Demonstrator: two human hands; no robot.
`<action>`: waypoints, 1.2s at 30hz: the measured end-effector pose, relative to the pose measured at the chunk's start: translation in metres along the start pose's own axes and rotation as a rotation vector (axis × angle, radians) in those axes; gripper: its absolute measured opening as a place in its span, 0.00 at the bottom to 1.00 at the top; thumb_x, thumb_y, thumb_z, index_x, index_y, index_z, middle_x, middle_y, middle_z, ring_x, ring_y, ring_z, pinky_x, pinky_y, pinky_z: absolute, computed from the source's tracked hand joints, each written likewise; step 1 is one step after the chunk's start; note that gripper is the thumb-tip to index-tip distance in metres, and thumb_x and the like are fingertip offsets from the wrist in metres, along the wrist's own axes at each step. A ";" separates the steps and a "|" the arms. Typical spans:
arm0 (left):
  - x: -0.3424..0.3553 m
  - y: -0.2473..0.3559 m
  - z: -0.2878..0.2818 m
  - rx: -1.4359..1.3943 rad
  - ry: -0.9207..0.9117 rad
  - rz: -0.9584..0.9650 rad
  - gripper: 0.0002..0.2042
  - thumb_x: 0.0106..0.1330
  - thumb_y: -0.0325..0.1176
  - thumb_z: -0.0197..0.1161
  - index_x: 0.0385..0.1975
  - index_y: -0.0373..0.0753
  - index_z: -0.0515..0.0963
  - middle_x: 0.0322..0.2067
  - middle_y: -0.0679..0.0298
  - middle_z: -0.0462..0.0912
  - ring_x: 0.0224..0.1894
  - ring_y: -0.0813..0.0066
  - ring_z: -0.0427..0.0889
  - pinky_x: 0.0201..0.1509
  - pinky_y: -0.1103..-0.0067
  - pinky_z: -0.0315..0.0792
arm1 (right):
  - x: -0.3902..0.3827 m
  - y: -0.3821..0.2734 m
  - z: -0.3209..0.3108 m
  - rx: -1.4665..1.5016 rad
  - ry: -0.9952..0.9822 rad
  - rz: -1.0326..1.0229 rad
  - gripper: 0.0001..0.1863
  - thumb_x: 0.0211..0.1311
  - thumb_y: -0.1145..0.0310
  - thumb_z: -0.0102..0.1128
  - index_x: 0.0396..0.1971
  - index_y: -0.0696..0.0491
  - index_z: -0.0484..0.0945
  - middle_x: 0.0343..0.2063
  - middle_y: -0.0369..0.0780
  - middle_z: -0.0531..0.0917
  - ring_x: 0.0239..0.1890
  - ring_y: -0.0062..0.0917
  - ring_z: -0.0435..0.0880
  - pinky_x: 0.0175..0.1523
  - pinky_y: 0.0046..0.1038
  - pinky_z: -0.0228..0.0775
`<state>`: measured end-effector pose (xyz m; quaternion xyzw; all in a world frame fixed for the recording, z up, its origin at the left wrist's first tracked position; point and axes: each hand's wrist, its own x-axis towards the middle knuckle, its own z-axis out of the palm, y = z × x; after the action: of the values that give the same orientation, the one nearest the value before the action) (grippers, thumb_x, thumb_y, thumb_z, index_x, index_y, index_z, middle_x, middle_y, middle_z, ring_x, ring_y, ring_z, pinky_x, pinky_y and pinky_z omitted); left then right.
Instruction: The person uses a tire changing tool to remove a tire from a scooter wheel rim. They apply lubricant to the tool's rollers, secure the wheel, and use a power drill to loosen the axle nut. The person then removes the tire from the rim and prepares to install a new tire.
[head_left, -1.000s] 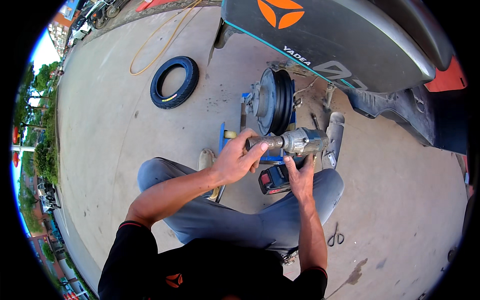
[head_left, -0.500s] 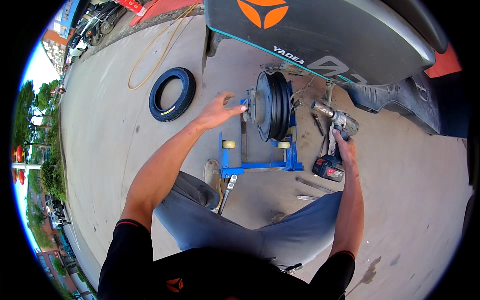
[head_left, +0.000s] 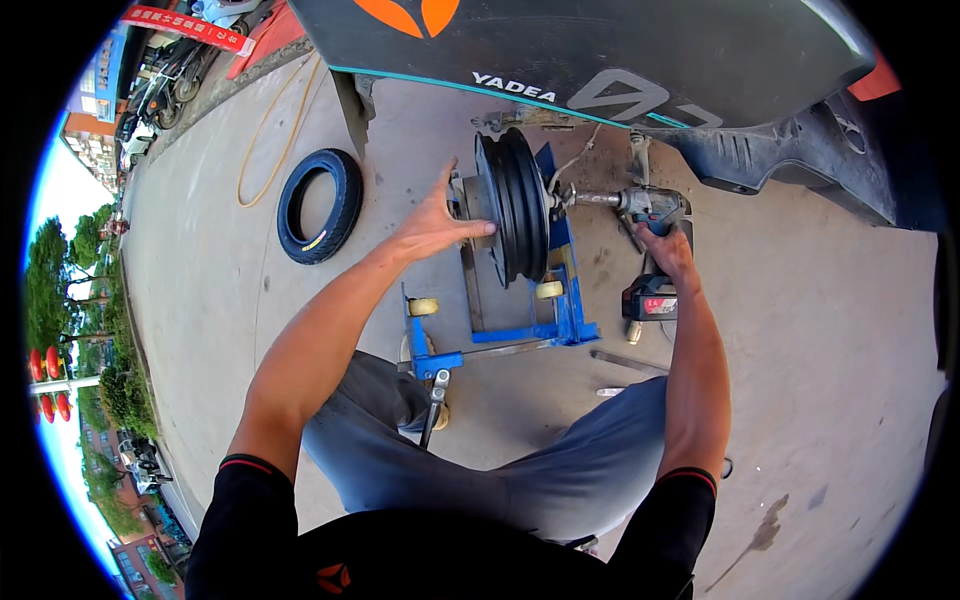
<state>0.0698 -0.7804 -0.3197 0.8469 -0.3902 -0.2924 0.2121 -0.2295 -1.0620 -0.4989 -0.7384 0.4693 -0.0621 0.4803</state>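
Observation:
My left hand (head_left: pixel 435 220) holds the side of the metal hub (head_left: pixel 480 200) of a tyreless black wheel (head_left: pixel 517 205), thumb across it and fingers spread upward. The wheel stands upright over a blue metal stand (head_left: pixel 574 300) with yellow rollers (head_left: pixel 424 306). My right hand (head_left: pixel 668 248) is shut on a cordless impact wrench (head_left: pixel 650 205), its socket end at the axle on the wheel’s right side; whether the socket is seated, I cannot tell. Beside my left knee a ratchet-like metal bar (head_left: pixel 436 398) leans from the stand.
A scooter’s dark body (head_left: pixel 600 50) overhangs the wheel. A loose tyre (head_left: pixel 343 205) and yellow hose (head_left: pixel 262 175) lie on the concrete at left. Loose metal bars (head_left: pixel 625 362) lie right of the stand. Parked two-wheelers (head_left: pixel 175 85), a red banner (head_left: pixel 190 28) and trees (head_left: pixel 50 280) edge the yard.
The wrench went from a two-handed hold to my right hand alone, then rose and swung to the wheel’s axle. My left hand left it and moved up onto the hub.

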 end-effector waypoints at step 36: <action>0.019 0.040 0.011 0.060 0.027 -0.056 0.67 0.43 0.57 0.89 0.74 0.19 0.52 0.68 0.38 0.73 0.71 0.48 0.74 0.77 0.67 0.65 | 0.040 0.061 0.051 -0.011 -0.042 -0.039 0.43 0.64 0.39 0.66 0.64 0.63 0.72 0.56 0.59 0.84 0.62 0.53 0.81 0.67 0.42 0.71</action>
<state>0.0509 -0.8217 -0.3106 0.8674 -0.3720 -0.2750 0.1833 -0.2180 -1.0653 -0.5869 -0.7511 0.4451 -0.0531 0.4846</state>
